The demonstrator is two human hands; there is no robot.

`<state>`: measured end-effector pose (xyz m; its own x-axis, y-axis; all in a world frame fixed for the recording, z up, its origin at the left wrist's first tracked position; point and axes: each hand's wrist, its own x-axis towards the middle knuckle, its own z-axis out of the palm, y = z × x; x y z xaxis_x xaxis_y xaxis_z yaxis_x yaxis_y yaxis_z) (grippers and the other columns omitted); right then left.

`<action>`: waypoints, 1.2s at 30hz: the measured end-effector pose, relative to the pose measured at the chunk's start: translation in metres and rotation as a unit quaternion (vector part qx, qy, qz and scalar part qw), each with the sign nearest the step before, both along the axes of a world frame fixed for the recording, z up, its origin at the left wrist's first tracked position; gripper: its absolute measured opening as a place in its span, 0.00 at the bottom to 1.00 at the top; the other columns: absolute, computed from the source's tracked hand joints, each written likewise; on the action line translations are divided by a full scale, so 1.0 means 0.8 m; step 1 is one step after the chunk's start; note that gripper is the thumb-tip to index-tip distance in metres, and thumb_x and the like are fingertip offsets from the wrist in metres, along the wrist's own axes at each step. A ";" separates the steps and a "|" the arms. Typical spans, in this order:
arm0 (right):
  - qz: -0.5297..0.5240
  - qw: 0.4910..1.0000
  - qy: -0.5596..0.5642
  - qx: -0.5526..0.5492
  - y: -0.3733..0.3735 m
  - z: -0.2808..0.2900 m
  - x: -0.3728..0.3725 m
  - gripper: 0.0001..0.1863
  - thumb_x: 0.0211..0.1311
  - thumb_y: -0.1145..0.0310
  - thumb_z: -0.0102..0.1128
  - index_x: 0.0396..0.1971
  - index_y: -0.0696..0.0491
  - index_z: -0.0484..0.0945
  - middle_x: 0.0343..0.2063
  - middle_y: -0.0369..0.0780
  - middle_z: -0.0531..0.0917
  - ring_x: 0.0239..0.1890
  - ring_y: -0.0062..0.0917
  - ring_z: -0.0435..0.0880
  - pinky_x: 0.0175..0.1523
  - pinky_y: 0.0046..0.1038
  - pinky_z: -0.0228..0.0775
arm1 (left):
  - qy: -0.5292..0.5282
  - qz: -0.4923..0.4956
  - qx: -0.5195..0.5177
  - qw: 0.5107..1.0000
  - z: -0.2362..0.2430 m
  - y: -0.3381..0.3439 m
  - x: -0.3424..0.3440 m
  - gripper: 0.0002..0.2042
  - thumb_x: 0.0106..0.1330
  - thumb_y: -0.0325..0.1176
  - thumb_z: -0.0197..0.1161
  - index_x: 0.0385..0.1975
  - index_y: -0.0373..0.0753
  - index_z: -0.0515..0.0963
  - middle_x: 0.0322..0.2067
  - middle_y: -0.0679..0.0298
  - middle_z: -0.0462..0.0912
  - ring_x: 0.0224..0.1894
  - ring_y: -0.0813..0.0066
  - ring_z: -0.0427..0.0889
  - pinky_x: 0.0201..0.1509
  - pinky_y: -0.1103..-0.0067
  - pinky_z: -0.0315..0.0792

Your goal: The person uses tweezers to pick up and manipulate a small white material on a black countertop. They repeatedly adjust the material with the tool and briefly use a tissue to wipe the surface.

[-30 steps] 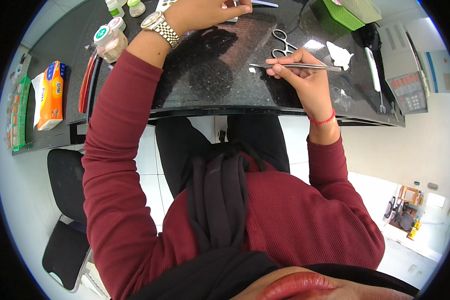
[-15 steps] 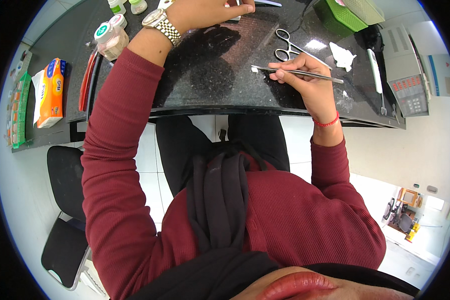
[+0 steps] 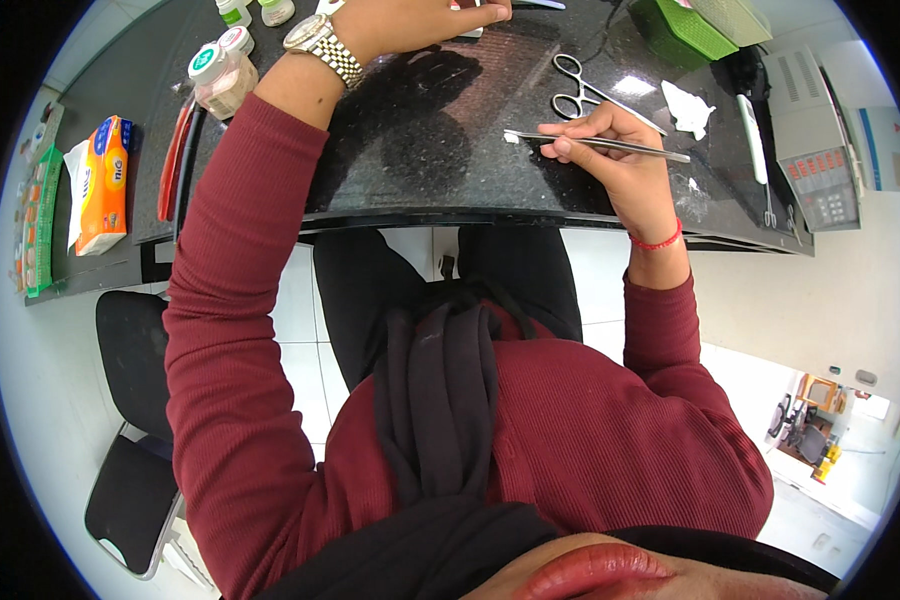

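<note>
My right hand (image 3: 625, 160) is closed around slim metal tweezers (image 3: 660, 154), held almost level above the black table. A small white piece (image 3: 511, 138) is at the tips; I cannot tell if it is gripped or lies on the table. Just beyond this hand lies a metal ring-handled instrument (image 3: 567, 104), its shaft partly behind my fingers. My left hand (image 3: 410, 25), below a metal-band watch (image 3: 322, 48), reaches to the upper edge, which cuts it off. One digit stretches right over a white-edged object (image 3: 470, 33), mostly hidden; the hand seems closed on it.
Crumpled white tissue (image 3: 687, 110) and a white-handled tool (image 3: 751, 140) lie right, beside a grey control box (image 3: 815, 140). A green basket (image 3: 685, 32) stands behind. Jars (image 3: 225, 85) and an orange tissue pack (image 3: 103, 190) are left. The black table's front edge (image 3: 450, 219) runs before my lap.
Almost nothing differs. The whole view has shifted by a few pixels; both hands, the tweezers and the white piece keep their places.
</note>
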<state>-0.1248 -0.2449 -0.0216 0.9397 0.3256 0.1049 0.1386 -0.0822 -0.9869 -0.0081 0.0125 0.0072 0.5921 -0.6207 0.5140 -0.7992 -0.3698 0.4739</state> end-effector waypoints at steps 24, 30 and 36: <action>-0.004 1.000 -0.004 -0.020 -0.001 0.002 0.004 0.05 0.60 0.80 0.64 0.30 0.60 0.75 0.39 0.51 0.85 0.40 0.26 0.87 0.46 0.22 0.79 | 0.014 0.007 0.006 1.000 0.000 -0.001 -0.001 0.08 0.65 0.33 0.63 0.34 0.34 0.81 0.32 0.57 0.82 0.34 0.63 0.82 0.39 0.73 0.76; 0.008 1.000 0.002 -0.018 -0.003 0.003 0.006 0.06 0.60 0.79 0.65 0.30 0.59 0.75 0.39 0.50 0.86 0.40 0.26 0.87 0.44 0.22 0.79 | 0.007 0.005 0.013 1.000 0.000 -0.001 -0.001 0.08 0.65 0.33 0.63 0.34 0.34 0.81 0.32 0.57 0.82 0.34 0.63 0.82 0.39 0.73 0.77; 0.017 1.000 -0.005 -0.002 -0.004 0.002 0.007 0.06 0.60 0.79 0.65 0.30 0.59 0.75 0.39 0.50 0.86 0.40 0.25 0.87 0.44 0.22 0.79 | 0.009 0.005 0.009 1.000 -0.001 -0.002 0.001 0.08 0.65 0.33 0.63 0.34 0.34 0.81 0.32 0.57 0.82 0.34 0.63 0.82 0.39 0.74 0.77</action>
